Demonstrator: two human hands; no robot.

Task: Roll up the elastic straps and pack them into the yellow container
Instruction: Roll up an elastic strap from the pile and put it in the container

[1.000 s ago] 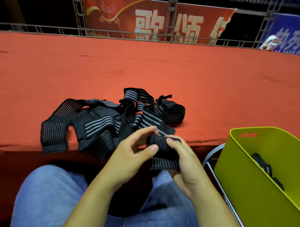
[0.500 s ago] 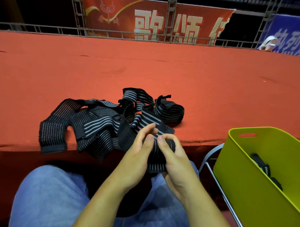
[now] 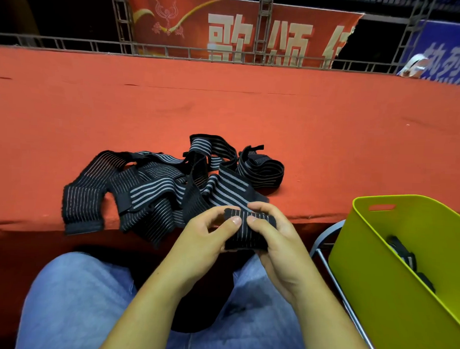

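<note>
Left hand (image 3: 203,233) and right hand (image 3: 276,236) both grip the partly rolled strap (image 3: 247,232), thumbs pressing its top. The strap pile (image 3: 155,190) lies just behind. The yellow container (image 3: 392,271) stands right.

1. Your half-rolled strap (image 3: 247,232), black with grey stripes, is pinched between your left hand (image 3: 203,238) and right hand (image 3: 278,244).
2. The loose straps (image 3: 155,190) lie tangled at the red surface's (image 3: 226,109) front edge.
3. The yellow container (image 3: 371,270) stands upright on your right, dark straps (image 3: 403,256) inside.
</note>
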